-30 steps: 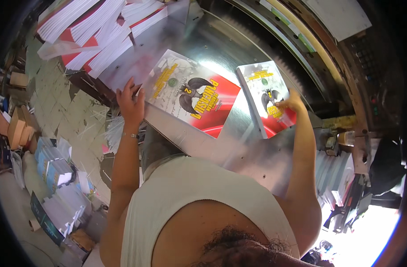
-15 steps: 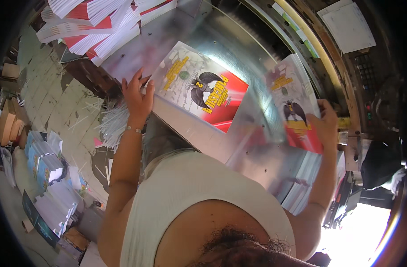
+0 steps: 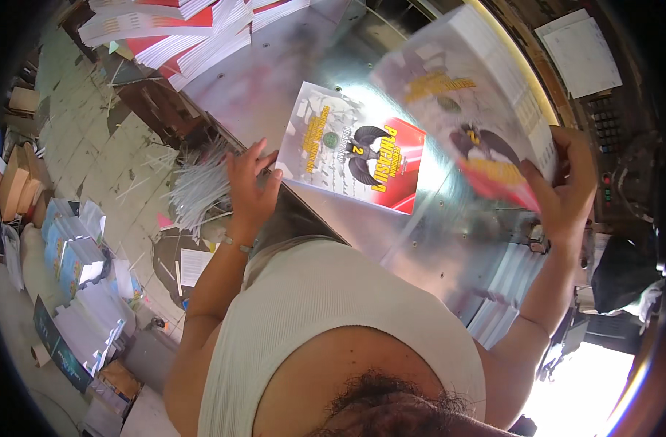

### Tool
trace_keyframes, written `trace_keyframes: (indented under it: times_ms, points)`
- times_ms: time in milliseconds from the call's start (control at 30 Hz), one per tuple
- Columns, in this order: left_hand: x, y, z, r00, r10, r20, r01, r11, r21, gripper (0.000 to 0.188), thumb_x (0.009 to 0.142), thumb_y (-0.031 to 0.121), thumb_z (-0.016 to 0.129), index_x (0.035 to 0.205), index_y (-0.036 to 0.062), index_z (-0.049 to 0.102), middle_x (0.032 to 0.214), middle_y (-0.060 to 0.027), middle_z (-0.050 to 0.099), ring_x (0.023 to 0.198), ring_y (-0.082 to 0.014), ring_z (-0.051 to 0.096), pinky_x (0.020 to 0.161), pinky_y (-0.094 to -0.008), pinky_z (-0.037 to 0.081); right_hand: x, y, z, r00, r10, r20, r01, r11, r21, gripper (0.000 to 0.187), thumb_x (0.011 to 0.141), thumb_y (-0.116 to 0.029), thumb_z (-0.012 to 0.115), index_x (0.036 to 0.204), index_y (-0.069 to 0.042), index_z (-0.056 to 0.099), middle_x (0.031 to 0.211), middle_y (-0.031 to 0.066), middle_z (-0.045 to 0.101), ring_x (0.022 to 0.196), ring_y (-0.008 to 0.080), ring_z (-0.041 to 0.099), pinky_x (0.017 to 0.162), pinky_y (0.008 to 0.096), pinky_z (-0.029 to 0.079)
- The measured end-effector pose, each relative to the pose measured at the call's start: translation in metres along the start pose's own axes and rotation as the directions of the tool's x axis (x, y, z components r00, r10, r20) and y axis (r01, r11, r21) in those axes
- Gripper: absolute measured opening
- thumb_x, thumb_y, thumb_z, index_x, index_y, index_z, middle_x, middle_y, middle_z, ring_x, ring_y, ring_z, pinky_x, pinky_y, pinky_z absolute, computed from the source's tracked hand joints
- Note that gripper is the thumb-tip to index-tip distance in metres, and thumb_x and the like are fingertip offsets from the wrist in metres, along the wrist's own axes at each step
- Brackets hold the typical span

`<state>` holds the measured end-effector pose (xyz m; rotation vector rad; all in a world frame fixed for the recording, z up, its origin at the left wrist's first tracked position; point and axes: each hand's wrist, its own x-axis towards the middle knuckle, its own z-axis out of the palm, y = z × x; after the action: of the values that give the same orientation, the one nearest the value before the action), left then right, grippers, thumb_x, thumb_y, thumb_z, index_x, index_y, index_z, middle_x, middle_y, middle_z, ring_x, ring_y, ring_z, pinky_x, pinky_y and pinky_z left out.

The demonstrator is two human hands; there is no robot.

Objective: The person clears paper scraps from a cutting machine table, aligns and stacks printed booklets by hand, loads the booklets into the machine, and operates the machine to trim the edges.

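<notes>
A stack of booklets with a white, grey and red cover, a dark winged emblem and yellow lettering lies flat on the shiny metal table. At its left corner is my left hand, fingers spread, the fingertips at or very near the edge. My right hand grips a thick stack of matching booklets by its right side. That stack is tilted and raised above the table, slightly blurred, with its page edges facing right. My fingers behind it are partly hidden.
Piled booklets stand at the far left of the table. More stacks lie by my right forearm. A metal machine frame edges the far right. Paper strips hang in a heap left of the table, and bundles sit on the floor.
My right hand has lifted its booklet stack up and away, tilting it. My left hand has shifted slightly right and nearer. The view has moved a little too.
</notes>
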<state>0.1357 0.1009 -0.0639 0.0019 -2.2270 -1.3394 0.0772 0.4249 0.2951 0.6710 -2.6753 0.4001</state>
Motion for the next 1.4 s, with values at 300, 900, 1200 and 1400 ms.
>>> trace_keyframes:
  times_ms: [300, 900, 1200, 1400]
  points:
    - [-0.012, 0.010, -0.008, 0.988, -0.080, 0.136, 0.103, 0.980, -0.173, 0.062, 0.097, 0.031, 0.055, 0.149, 0.0005, 0.036, 0.137, -0.0201, 0.059, 0.135, -0.0301, 0.047, 0.120, -0.0561, 0.004, -0.129, 0.007, 0.201, 0.946, -0.185, 0.268, 0.190, 0.982, 0.006, 0.059, 0.066, -0.037, 0.085, 0.117, -0.012, 0.068, 0.114, 0.0113, 0.061, 0.103, 0.0290, 0.059, 0.091, 0.0421, 0.046]
    - [0.070, 0.014, -0.017, 0.695, -0.543, 0.471, 0.593, 0.062, -0.803, 0.062, 0.101, 0.056, 0.043, 0.140, 0.0095, 0.052, 0.136, -0.0086, 0.061, 0.125, -0.0244, 0.058, 0.109, -0.0396, 0.042, -0.104, 0.084, 0.267, 0.926, 0.246, 0.287, -0.357, 0.318, 0.878, 0.093, 0.080, 0.004, 0.061, 0.158, 0.005, 0.010, 0.162, 0.0171, 0.025, 0.148, 0.0239, 0.029, 0.121, 0.0346, 0.023]
    - [0.020, 0.032, -0.060, 0.418, -0.635, 0.650, 0.859, 0.043, -0.511, 0.054, 0.100, 0.047, 0.053, 0.134, 0.0059, 0.056, 0.122, -0.0132, 0.068, 0.102, -0.0231, 0.070, 0.091, -0.0376, 0.056, -0.088, 0.044, 0.270, 0.943, 0.064, 0.328, -0.328, 0.359, 0.874, 0.092, 0.080, 0.002, 0.062, 0.157, 0.008, 0.011, 0.160, 0.0217, 0.028, 0.147, 0.0269, 0.030, 0.120, 0.0350, 0.023]
    - [0.003, 0.057, -0.047, 0.685, -0.676, 0.271, 0.679, 0.458, -0.574, 0.047, 0.097, 0.024, 0.065, 0.136, 0.0014, 0.051, 0.122, -0.0115, 0.066, 0.101, -0.0204, 0.068, 0.091, -0.0363, 0.055, -0.097, 0.065, 0.279, 0.902, 0.181, 0.392, -0.429, 0.270, 0.862, 0.091, 0.086, -0.003, 0.066, 0.157, 0.006, 0.009, 0.158, 0.0222, 0.031, 0.144, 0.0266, 0.034, 0.119, 0.0360, 0.026]
